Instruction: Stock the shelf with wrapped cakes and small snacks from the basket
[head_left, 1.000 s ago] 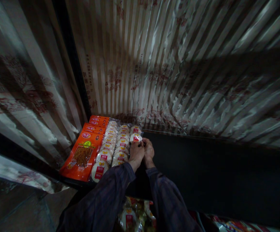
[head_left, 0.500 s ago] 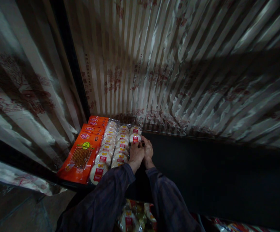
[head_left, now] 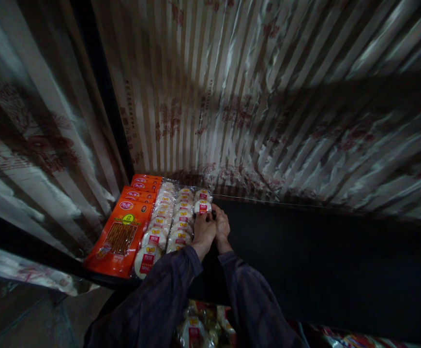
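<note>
The black shelf (head_left: 323, 261) gives passage rightward; cracker packs (head_left: 184, 212) block leftward

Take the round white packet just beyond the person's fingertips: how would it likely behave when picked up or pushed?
The round white packet is probably light, looking like a thin wrapped disc. Its glossy clear wrapper suggests a slightly slippery surface. Pushed backward, it would likely nudge the packet behind it, since the two sit close in one row.
</note>
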### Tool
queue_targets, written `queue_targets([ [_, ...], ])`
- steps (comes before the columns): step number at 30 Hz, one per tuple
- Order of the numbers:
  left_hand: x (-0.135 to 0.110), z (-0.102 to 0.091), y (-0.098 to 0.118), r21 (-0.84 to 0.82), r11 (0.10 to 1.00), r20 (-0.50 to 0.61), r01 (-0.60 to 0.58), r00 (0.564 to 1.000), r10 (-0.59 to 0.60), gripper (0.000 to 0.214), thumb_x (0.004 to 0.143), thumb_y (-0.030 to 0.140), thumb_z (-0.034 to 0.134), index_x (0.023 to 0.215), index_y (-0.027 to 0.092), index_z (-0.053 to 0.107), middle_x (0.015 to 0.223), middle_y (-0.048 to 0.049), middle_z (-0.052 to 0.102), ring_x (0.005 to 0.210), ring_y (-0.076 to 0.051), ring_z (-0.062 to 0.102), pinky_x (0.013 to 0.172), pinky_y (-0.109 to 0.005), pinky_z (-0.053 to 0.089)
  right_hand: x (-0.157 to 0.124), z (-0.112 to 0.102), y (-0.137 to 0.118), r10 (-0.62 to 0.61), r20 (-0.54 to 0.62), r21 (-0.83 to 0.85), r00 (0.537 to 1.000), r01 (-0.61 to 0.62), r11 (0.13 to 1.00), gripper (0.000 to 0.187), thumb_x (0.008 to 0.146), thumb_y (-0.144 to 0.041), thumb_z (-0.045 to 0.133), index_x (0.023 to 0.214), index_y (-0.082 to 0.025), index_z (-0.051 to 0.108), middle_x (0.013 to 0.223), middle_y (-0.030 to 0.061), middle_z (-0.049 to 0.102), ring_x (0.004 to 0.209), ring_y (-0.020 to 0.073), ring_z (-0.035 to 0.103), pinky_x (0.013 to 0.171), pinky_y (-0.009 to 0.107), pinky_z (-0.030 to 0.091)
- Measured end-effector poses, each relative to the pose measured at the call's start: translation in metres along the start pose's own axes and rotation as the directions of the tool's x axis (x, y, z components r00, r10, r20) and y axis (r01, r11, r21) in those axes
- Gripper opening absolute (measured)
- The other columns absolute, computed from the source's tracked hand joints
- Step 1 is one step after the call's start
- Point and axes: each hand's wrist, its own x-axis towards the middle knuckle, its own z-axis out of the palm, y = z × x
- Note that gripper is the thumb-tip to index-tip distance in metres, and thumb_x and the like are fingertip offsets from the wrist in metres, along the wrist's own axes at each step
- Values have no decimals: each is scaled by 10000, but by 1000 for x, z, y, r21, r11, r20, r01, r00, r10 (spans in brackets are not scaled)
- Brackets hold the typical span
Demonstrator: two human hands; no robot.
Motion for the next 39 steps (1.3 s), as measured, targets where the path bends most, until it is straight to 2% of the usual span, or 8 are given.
queue_targets([
  [7, -3, 0, 3, 22, 1000, 6, -19, 1000, 19, 320, 969, 310, 447, 1095, 179, 711, 1289, -131, 670, 1207, -219, 605, 1008, -284, 437, 1, 0, 6, -6, -13, 25, 1000, 6, 1000, 484, 816, -322, 495, 1240, -142, 646, 1181, 118, 683, 1088, 243, 604, 983, 365, 469],
  [12, -16, -3, 6, -18, 1000, 35, -15, 999, 16, 332, 968, 330, 458, 1126, 166, 699, 1271, -141, 684, 1198, -218, 617, 1003, -289, 442, -3, -2, 13, 13, -45, 111, 999, -8, 994, 529, 780, -301, 500, 1250, -97, 631, 1181, 153, 676, 1079, 250, 620, 971, 377, 482],
  [17, -37, -5, 4, -8, 999, 101, 43, 994, -42, 355, 969, 344, 449, 1083, 148, 722, 1235, -141, 706, 1147, -221, 648, 959, -276, 463, -20, -4, 23, 29, -95, 152, 995, -14, 988, 525, 763, -314, 495, 1198, -70, 661, 1136, 166, 686, 1026, 261, 638, 943, 402, 501],
  [21, -56, -5, -3, 6, 998, 153, 62, 986, -62, 385, 977, 336, 418, 1112, 124, 709, 1234, -157, 703, 1145, -224, 651, 941, -258, 462, -40, -7, 31, 30, -117, 210, 993, -4, 978, 465, 739, -293, 495, 1112, -108, 705, 1072, 136, 705, 979, 257, 659, 907, 399, 531],
  [27, -90, 8, -35, -56, 998, 129, 14, 992, -7, 335, 931, 214, 449, 1182, 127, 653, 1250, -139, 682, 1165, -214, 627, 1005, -290, 444, -75, -20, 39, 32, -70, 274, 997, -12, 962, 376, 703, -238, 492, 976, -191, 746, 1010, 72, 737, 960, 242, 688, 908, 381, 549],
  [30, -111, 15, -60, -139, 986, 53, -96, 993, 104, 324, 903, 180, 453, 1161, 130, 643, 1234, -125, 676, 1159, -198, 617, 1042, -296, 431, -98, -29, 42, -29, -33, 236, 999, 36, 971, 368, 720, -215, 481, 970, -212, 752, 1024, 65, 741, 978, 240, 689, 908, 378, 548],
  [36, -146, 16, -102, -145, 924, 13, -353, 933, 359, 282, 870, 182, 446, 1071, 157, 642, 1185, -124, 683, 1141, -210, 609, 1061, -376, 446, -148, -49, 42, -141, 3, 136, 990, 139, 981, 363, 792, -199, 451, 1000, -178, 747, 1023, 111, 735, 972, 252, 673, 903, 391, 531],
  [39, -161, 13, -115, -159, 900, 29, -405, 910, 414, 312, 885, 202, 420, 1108, 152, 633, 1257, -144, 656, 1211, -217, 584, 1097, -410, 429, -168, -57, 37, -167, 2, 112, 986, 165, 980, 368, 816, -209, 430, 1004, -165, 744, 1009, 125, 731, 954, 256, 663, 884, 393, 526],
])
